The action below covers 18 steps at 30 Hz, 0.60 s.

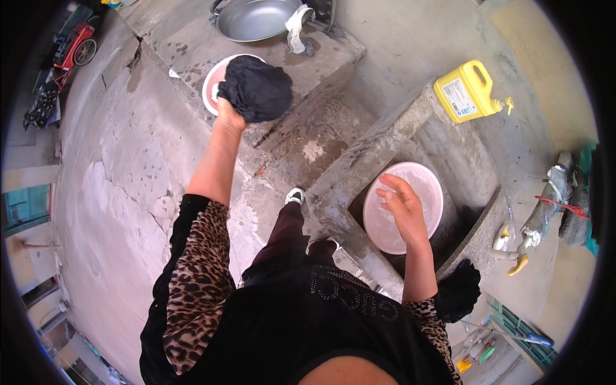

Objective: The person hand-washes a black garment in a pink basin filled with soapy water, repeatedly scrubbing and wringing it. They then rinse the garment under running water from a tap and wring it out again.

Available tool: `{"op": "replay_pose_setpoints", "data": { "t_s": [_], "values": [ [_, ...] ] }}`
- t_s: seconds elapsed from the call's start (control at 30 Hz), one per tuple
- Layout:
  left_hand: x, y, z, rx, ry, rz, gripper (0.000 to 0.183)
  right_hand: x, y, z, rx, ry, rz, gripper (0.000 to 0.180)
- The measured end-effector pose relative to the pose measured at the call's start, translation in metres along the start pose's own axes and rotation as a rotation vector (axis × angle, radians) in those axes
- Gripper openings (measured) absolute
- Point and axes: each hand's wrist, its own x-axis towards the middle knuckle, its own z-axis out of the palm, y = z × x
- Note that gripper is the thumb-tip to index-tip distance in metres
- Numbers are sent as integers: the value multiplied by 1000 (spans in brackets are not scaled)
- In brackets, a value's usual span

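A bundled black cloth (260, 89) rests on my left hand (230, 114), which grips its lower left side. Beneath and behind it is a pink basin with a white rim (209, 91), standing on a concrete ledge; a bit of white shows by my fingers. My right hand (402, 204) is raised with its fingers apart and holds nothing. Below that hand, a pink plastic basin (409, 168) with what looks like water sits inside a concrete sink (337, 211).
A large metal pan (257, 21) and a white cloth (297, 29) lie on the ledge. A yellow jug (464, 91) stands at the sink's far corner. Black cloth (459, 291) hangs at the sink's right edge, near a wrapped pipe with a tap (519, 263). A red wheeled cart (79, 45) is far left.
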Motion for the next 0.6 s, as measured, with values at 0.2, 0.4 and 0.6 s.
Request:
{"op": "replay_pose_setpoints", "data": {
  "t_s": [0.2,0.4,0.6],
  "values": [
    [121,74,-131,1934,526,414,65,-43,79,-36,58,257,83,28],
    [123,40,-86,2500,444,400,62,-137,80,-64,-406,693,120,43],
    [42,-43,-2,2249,-90,913,59,-241,139,-131,-886,1288,667,103]
  ]
}}
